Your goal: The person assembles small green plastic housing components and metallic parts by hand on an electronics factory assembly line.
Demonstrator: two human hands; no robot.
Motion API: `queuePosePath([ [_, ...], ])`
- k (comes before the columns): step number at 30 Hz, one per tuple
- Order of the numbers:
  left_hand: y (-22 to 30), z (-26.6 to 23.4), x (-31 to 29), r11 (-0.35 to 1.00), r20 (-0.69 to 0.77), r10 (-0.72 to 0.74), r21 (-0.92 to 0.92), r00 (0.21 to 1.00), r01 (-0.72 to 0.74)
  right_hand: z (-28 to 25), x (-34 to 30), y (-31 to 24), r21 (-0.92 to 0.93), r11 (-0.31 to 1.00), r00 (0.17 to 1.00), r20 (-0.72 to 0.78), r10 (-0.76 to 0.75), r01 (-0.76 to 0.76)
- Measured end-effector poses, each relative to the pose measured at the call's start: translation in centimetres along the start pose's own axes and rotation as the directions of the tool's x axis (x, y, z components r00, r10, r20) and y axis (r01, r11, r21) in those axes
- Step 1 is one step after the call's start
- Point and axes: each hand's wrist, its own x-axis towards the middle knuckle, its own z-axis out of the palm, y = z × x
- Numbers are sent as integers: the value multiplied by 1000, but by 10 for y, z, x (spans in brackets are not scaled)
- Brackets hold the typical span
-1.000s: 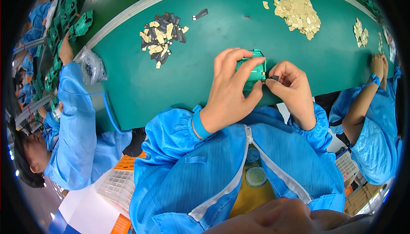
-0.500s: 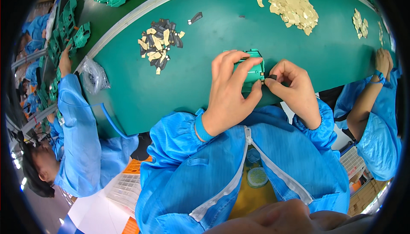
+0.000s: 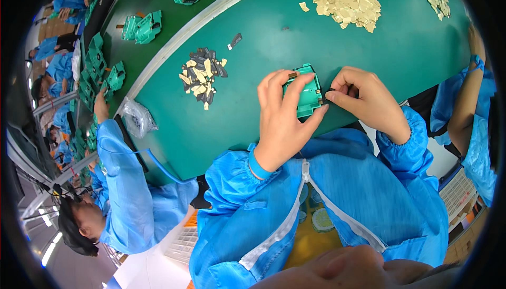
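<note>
My left hand (image 3: 284, 118) is closed round a green plastic housing (image 3: 310, 96), with the thumb along its near edge and the fingers over its far left side. A small brown strip shows at the housing's upper left, by my fingertips. Just off the housing's right edge, my right hand (image 3: 366, 99) pinches a small black piece (image 3: 331, 90); most of it is hidden by the thumb and forefinger. To the left on the green table lies a pile of black flex-like strips and cream backing pieces (image 3: 202, 78), with a single black strip (image 3: 235, 41) beyond it.
A large heap of cream paper pieces (image 3: 348, 4) lies at the back, a smaller one (image 3: 437, 2) farther right. A clear plastic bag (image 3: 138, 119) sits at the left edge. Beyond the pale rail (image 3: 211, 15) stand more green housings (image 3: 142, 27). Co-workers in blue sit on both sides.
The whole view has swung slightly. The housing has turned in my left hand, showing more of its face. My right fingers, earlier close against its edge, now sit slightly apart with the black piece.
</note>
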Motion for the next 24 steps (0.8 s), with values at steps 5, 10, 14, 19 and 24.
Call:
queuePosePath([
  [5,3,-8,-1,1000,46,-18,4,999,17,3,-2,4,72,995,998,19,-68,66],
  [10,3,-15,-8,955,79,-91,-274,993,109,11,-6,7,505,862,982,181,-59,-41],
  [14,-5,-21,-10,929,113,-31,-363,993,70,12,-10,-2,509,858,976,212,-54,-63],
  [19,-6,-34,-11,939,226,-52,-321,973,125,16,-16,-6,414,909,991,95,-93,46],
  [24,9,-43,-11,916,253,-154,-327,955,234,17,-17,-10,336,935,988,58,-144,117],
])
